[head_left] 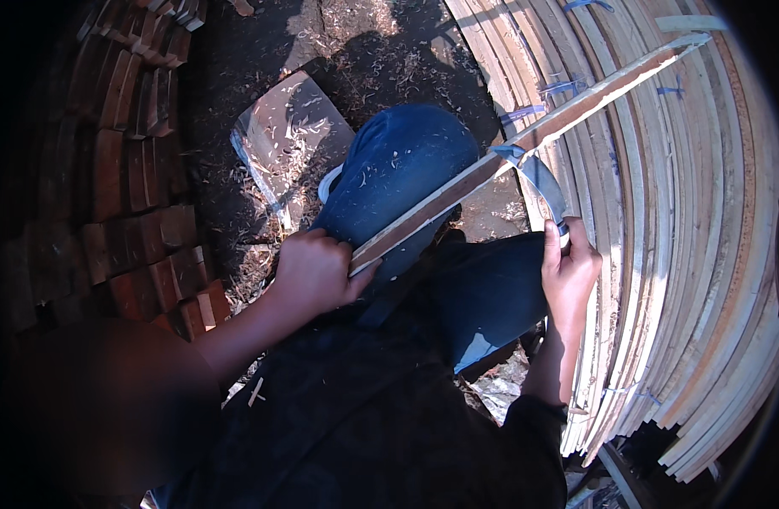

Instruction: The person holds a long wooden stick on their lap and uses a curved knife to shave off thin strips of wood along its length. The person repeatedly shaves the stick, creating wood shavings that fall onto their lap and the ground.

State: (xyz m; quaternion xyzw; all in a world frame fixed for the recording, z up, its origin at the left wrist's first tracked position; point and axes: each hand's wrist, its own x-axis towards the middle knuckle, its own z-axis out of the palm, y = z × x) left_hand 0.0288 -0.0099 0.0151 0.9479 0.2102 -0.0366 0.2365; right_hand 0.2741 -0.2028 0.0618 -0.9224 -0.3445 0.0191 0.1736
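Note:
My left hand is closed round the lower end of a long wooden strip. The strip slants up to the right across my jeans, and its far end reaches over the stacked wood. Its face is brown with pale, rough edges. In my right hand is what looks like a sickle, with a curved grey blade. The blade's upper end lies against the strip, around its middle. My right fingers hide most of the handle.
Bundles of long pale wooden strips, bound with blue ties, fill the right side. Short reddish-brown wood blocks are stacked at the left. Ahead, a flat board lies on dark ground strewn with shavings. A dark blurred shape covers the lower left.

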